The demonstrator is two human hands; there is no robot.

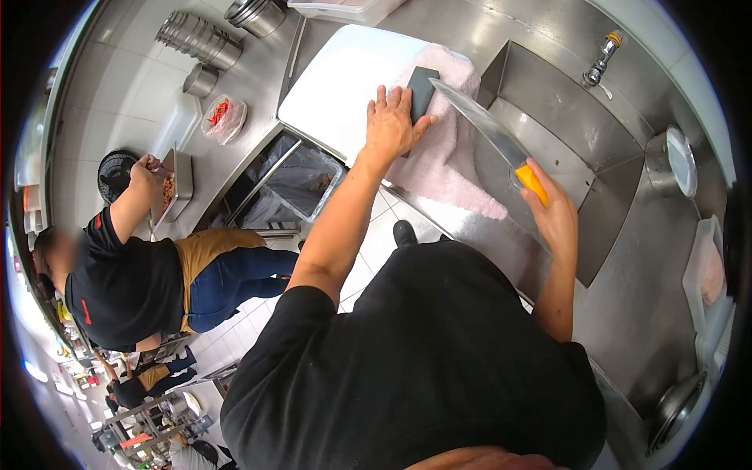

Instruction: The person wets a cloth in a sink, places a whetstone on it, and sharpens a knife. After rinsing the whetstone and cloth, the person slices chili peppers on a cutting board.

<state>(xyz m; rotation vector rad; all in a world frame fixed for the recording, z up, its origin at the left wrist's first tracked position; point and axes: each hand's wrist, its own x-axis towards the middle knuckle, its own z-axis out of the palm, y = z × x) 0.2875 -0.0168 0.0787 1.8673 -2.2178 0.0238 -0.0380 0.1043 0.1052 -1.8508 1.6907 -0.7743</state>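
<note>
My left hand (392, 127) lies over the lower part of a dark grey sharpening stone (421, 88), thumb on one side and fingers on the other, pinning it down. Beneath the stone a pale pink towel (450, 178) drapes over the right part of a white cutting board (333, 82) and hangs toward me. In my right hand (554, 215) is the yellow handle of a large knife (487, 121). Its long blade slants up and left, the tip overlapping the upper end of the stone in this view.
A steel sink (576, 90) with a tap (603, 59) lies to the right. Left of the board is a lined bin (301, 184). A tub with red pieces (225, 117) stands on the left counter, where a co-worker (133, 274) handles a steel tray (178, 188).
</note>
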